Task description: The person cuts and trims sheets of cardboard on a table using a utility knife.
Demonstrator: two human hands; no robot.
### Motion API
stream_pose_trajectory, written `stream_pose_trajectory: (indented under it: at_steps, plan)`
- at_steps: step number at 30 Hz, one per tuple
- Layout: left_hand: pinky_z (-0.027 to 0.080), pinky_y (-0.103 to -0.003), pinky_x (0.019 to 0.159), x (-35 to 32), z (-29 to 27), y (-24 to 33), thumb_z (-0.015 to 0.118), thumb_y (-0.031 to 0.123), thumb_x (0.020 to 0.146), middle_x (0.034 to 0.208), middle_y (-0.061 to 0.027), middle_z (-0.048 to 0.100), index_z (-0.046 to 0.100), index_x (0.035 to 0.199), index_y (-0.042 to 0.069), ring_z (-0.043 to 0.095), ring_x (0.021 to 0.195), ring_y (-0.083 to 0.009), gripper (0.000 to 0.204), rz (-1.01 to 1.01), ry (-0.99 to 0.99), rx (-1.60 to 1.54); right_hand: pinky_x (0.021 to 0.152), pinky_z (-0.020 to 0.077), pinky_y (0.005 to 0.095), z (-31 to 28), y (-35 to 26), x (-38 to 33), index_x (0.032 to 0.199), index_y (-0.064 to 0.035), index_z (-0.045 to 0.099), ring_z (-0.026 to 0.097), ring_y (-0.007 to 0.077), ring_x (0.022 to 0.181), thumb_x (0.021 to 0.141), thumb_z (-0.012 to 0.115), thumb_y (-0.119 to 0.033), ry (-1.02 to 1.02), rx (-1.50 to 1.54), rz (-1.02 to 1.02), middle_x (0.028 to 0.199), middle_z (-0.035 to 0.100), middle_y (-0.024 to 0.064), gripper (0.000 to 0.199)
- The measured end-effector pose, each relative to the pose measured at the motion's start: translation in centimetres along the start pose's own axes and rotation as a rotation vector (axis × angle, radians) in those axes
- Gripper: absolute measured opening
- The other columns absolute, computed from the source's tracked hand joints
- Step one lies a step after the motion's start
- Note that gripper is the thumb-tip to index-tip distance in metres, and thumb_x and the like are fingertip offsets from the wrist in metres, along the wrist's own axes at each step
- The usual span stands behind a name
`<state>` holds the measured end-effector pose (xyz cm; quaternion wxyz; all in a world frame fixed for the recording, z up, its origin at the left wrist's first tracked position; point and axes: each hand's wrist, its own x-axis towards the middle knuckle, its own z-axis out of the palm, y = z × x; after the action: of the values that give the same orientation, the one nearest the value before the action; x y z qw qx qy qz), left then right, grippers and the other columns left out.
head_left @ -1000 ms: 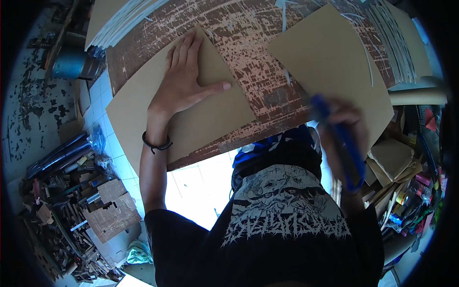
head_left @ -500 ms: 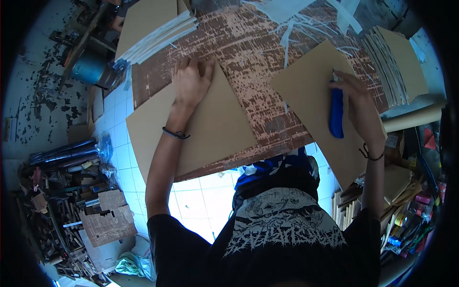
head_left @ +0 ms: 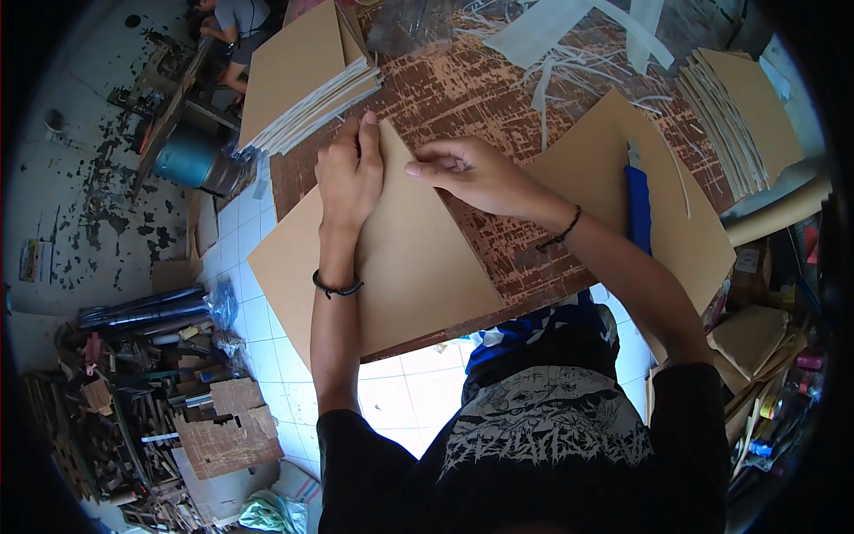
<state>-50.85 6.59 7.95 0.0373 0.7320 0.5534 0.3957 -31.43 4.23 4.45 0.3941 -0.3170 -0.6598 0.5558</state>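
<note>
Head view: both of the person's bare hands meet at the far corner of a large brown board [head_left: 418, 249], which lies on a worn red-brown table [head_left: 436, 80], its left part jutting past the table's side above the tiled floor [head_left: 391, 400]. The left hand [head_left: 350, 173] rests at that corner with its fingers curled toward the far edge and its thumb pointing away from the body; whether they grip the board cannot be told. Just beside it, the right hand [head_left: 476, 176] reaches in from the right, its fingers bent and its thumb tip at the board's right edge (whether it pinches the edge or only touches it, the view does not settle).

To the right lies a second brown board [head_left: 694, 205], apart from the first. On it rests a blue-handled cutter [head_left: 638, 209], blade end toward the far side, well apart from both hands. One stack of boards [head_left: 294, 71] sits at the table's far left, another stack [head_left: 747, 116] at the far right, and between them lie pale strips [head_left: 543, 31]. Another person [head_left: 242, 16] is partly visible at the upper left, near a blue-green drum [head_left: 185, 158].
</note>
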Motion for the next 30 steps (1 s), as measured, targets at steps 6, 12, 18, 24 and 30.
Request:
stream_pose_trajectory:
  at_steps: [6, 12, 18, 24, 30]
  plan:
    - [0.048, -0.051, 0.062, -0.1, -0.7, 0.5, 0.049, 0.034, 0.107, 0.067, -0.025, 0.062, 0.061, 0.083, 0.002, 0.061, 0.066, -0.0474, 0.042, -0.021, -0.017, -0.054, 0.077, 0.0513, 0.0213, 0.0, 0.4, -0.5, 0.111, 0.0013, 0.069, 0.065, 0.0058, 0.088, 0.104, 0.063, -0.026, 0.024, 0.203, 0.005, 0.094, 0.071, 0.0015, 0.029]
    - [0.047, -0.051, 0.062, -0.5, -0.3, 0.4, 0.05, 0.033, 0.107, 0.067, -0.0233, 0.062, 0.059, 0.082, 0.003, 0.061, 0.065, -0.0466, 0.04, -0.059, -0.049, -0.04, 0.078, 0.0539, 0.0245, -0.6, -0.2, 1.1, 0.114, 0.0024, 0.07, 0.068, 0.0082, 0.089, 0.105, 0.06, -0.028, 0.132, 0.106, -0.018, 0.098, 0.074, 0.0058, 0.033]
    - [0.048, -0.051, 0.061, -0.7, 0.2, 0.3, 0.051, 0.033, 0.106, 0.068, -0.0226, 0.064, 0.06, 0.084, 0.004, 0.062, 0.066, -0.0454, 0.038, -0.039, -0.074, -0.01, 0.074, 0.0499, 0.0244, 0.0, 0.7, 3.3, 0.109, 0.0015, 0.07, 0.061, 0.006, 0.082, 0.105, 0.061, -0.029, 0.238, -0.071, -0.196, 0.093, 0.072, 0.0008, 0.032]
    - [0.05, -0.052, 0.061, -0.8, 0.6, 0.5, 0.055, 0.034, 0.104, 0.068, -0.0228, 0.065, 0.062, 0.085, 0.005, 0.065, 0.067, -0.0453, 0.035, -0.028, -0.091, 0.071, 0.068, 0.0477, 0.0296, 0.5, 1.5, 3.4, 0.1, 0.0018, 0.064, 0.058, 0.0134, 0.07, 0.108, 0.054, -0.024, 0.359, -0.401, -0.176, 0.083, 0.067, 0.0057, 0.029]
    - [0.053, -0.053, 0.06, -0.9, 1.4, 0.3, 0.057, 0.034, 0.102, 0.07, -0.0237, 0.067, 0.064, 0.087, 0.005, 0.067, 0.067, -0.0453, 0.034, 0.006, -0.062, 0.166, 0.073, 0.0511, 0.0283, -2.4, 2.3, 0.1, 0.112, 0.0045, 0.066, 0.063, 0.013, 0.078, 0.108, 0.054, -0.028, -0.008, -0.333, 0.039, 0.09, 0.069, 0.0071, 0.035]
